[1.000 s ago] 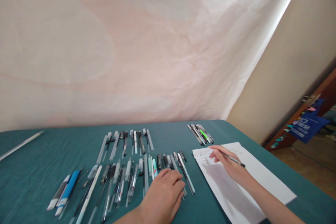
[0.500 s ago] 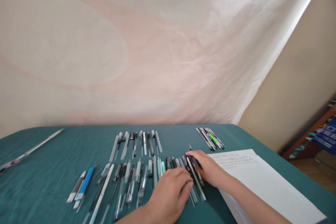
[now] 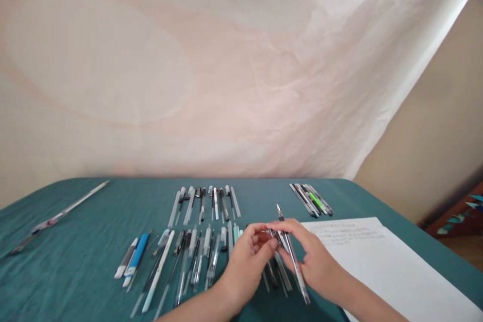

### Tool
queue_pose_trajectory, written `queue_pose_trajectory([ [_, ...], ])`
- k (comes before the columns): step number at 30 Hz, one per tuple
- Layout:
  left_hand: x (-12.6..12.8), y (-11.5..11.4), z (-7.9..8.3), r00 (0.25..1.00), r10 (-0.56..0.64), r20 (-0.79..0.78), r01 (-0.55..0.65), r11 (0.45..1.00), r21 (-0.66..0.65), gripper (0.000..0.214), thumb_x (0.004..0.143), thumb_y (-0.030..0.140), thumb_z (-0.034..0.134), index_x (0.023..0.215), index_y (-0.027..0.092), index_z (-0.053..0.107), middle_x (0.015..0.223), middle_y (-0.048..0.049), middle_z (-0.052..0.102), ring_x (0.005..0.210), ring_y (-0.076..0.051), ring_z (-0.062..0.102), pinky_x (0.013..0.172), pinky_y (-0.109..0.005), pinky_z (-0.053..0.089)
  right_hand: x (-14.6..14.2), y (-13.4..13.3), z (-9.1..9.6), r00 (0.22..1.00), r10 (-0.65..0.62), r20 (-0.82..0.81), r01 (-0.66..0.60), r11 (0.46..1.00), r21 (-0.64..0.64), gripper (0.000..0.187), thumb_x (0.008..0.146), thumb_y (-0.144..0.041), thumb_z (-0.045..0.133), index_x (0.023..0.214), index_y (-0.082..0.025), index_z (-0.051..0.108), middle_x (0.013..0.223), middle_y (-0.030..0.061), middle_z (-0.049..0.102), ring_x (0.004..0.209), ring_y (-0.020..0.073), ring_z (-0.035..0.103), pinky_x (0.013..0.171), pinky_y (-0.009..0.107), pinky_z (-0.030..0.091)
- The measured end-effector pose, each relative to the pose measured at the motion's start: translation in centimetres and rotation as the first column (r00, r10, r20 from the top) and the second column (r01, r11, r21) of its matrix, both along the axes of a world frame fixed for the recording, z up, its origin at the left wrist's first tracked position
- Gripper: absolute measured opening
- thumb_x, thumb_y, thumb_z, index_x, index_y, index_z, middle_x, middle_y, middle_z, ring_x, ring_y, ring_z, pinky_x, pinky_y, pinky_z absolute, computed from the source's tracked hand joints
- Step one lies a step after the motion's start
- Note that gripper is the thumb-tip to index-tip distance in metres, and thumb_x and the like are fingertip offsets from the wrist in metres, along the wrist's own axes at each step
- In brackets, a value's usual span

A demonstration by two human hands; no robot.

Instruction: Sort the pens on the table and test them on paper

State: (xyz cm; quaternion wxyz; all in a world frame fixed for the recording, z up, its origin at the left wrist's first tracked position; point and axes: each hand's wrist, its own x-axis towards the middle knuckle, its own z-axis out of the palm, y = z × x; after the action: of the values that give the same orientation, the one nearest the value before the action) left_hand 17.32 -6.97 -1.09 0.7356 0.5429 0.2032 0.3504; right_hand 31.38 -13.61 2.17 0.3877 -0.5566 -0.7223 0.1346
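My right hand (image 3: 307,254) grips a pen (image 3: 292,259) with a clear barrel and a pointed metallic tip. The pen slants across the fingers, tip up and away from me. Right beside it, my left hand (image 3: 245,259) is curled, thumb and fingers closed toward each other. A dark, thin thing (image 3: 274,234) shows between the two hands; its kind is hidden by the fingers. Both hands are over the right end of a near row of pens, caps and refills (image 3: 196,261), and they cover part of it.
On the green cloth (image 3: 94,226) a far row of pen parts (image 3: 204,205) lies at the back. Several pens, one bright green (image 3: 316,203), are bundled at back right. White paper with writing (image 3: 381,266) lies at right; blue and grey pens (image 3: 136,256) and a long rod (image 3: 71,206) at left.
The right hand has lifted the pen off the row and tilted it. My left hand has come up to meet the right. The view has turned slightly left.
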Motion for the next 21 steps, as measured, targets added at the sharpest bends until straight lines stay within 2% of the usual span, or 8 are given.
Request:
queue_pose_trajectory([
  [3,-0.1,0.0,0.2,1.0,-0.007,0.029,0.007,0.999,-0.032,0.023,0.077,0.023,0.057,0.097,0.014,0.05,0.083,-0.0063,0.061,0.081,-0.017,0.059,0.074,-0.029,0.044,-0.4,0.0,-0.5,0.999,0.02,0.046,-0.022,0.998,0.057,0.042,0.077,-0.01,0.048,0.117,-0.023,0.045,0.115,0.0069,0.05,0.106,0.0175,0.048,0.093,0.033,0.039],
  [7,-0.2,0.8,0.4,0.995,0.08,0.053,-0.071,0.984,-0.165,0.033,0.076,0.022,0.059,0.105,0.016,0.046,0.076,-0.0034,0.062,0.074,-0.014,0.059,0.073,-0.028,0.045,-0.2,-0.4,-1.1,0.991,-0.024,0.128,0.008,0.992,0.125,0.049,0.08,-0.025,0.05,0.127,-0.019,0.035,0.123,0.0118,0.044,0.113,0.0226,0.042,0.094,0.038,0.037],
  [9,-0.2,1.3,0.4,0.988,0.136,0.068,-0.113,0.957,-0.266,0.033,0.076,0.022,0.061,0.104,0.015,0.046,0.08,-0.0055,0.064,0.075,-0.014,0.06,0.075,-0.029,0.046,-0.1,-0.8,-1.3,0.983,-0.007,0.182,-0.027,0.982,0.186,0.047,0.085,-0.032,0.041,0.128,-0.017,0.035,0.115,0.0133,0.048,0.105,0.0231,0.047,0.087,0.037,0.042],
  [11,-0.2,1.7,0.3,0.978,0.191,0.088,-0.149,0.925,-0.348,0.03,0.074,0.021,0.062,0.1,0.015,0.047,0.084,-0.0078,0.064,0.075,-0.013,0.06,0.076,-0.028,0.046,-0.1,-1.1,-1.6,0.97,0.026,0.24,-0.097,0.953,0.287,0.043,0.087,-0.034,0.034,0.126,-0.015,0.04,0.098,0.0121,0.054,0.09,0.0211,0.054,0.074,0.033,0.047],
  [13,-0.2,1.9,0.2,0.967,0.231,0.103,-0.173,0.902,-0.396,0.029,0.074,0.019,0.063,0.098,0.015,0.047,0.084,-0.0083,0.065,0.074,-0.012,0.061,0.076,-0.027,0.046,-0.3,-1.2,-2.0,0.961,0.016,0.277,-0.129,0.91,0.395,0.039,0.087,-0.03,0.036,0.122,-0.014,0.044,0.087,0.0102,0.055,0.079,0.0194,0.055,0.066,0.03,0.048],
  [15,-0.1,2.0,0.0,0.963,0.245,0.111,-0.179,0.892,-0.415,0.028,0.074,0.019,0.063,0.097,0.015,0.048,0.084,-0.0085,0.065,0.074,-0.012,0.061,0.075,-0.026,0.047,-0.4,-1.2,-2.3,0.965,-0.016,0.261,-0.11,0.88,0.462,0.032,0.083,-0.02,0.042,0.114,-0.014,0.048,0.084,0.009,0.056,0.077,0.0185,0.055,0.065,0.03,0.047],
  [18,0.0,1.8,0.0,0.962,0.244,0.119,-0.173,0.888,-0.426,0.027,0.074,0.019,0.063,0.096,0.015,0.048,0.083,-0.0089,0.066,0.074,-0.013,0.062,0.074,-0.026,0.048,-0.5,-0.8,-2.6,0.981,-0.007,0.192,-0.089,0.867,0.49,0.022,0.077,-0.011,0.05,0.098,-0.017,0.05,0.079,0.0056,0.056,0.072,0.0159,0.055,0.063,0.028,0.047],
  [21,0.0,1.7,0.0,0.962,0.244,0.12,-0.17,0.885,-0.434,0.026,0.073,0.019,0.064,0.094,0.015,0.049,0.082,-0.0089,0.066,0.073,-0.013,0.062,0.073,-0.026,0.048,-0.3,-0.5,-2.8,0.979,0.01,0.205,-0.109,0.871,0.48,0.021,0.074,-0.009,0.056,0.092,-0.018,0.05,0.079,0.0049,0.057,0.071,0.0151,0.055,0.061,0.027,0.047],
])
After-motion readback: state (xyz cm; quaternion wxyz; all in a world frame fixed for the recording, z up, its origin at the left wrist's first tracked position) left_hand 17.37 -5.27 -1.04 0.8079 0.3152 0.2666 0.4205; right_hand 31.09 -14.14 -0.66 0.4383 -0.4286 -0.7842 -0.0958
